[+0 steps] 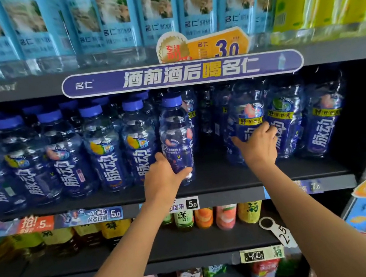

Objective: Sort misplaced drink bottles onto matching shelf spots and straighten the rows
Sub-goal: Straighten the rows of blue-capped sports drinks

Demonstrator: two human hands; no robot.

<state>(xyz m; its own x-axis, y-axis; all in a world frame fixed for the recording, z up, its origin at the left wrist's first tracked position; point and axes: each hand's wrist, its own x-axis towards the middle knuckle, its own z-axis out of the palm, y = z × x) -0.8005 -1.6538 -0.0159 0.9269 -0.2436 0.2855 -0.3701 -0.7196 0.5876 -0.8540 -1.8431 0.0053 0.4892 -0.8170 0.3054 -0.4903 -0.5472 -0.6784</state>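
Where fingers curl, bottle within.

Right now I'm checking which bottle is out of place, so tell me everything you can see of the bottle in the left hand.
The bottle is clear blue-tinted plastic with a blue screw cap and a dark blue wrap label, turned so its small print and pink fruit picture face out. It stands upright on the dark middle shelf, at the right end of the small-bottle row, beside a gap. The left hand grips its lower part, thumb across the front.
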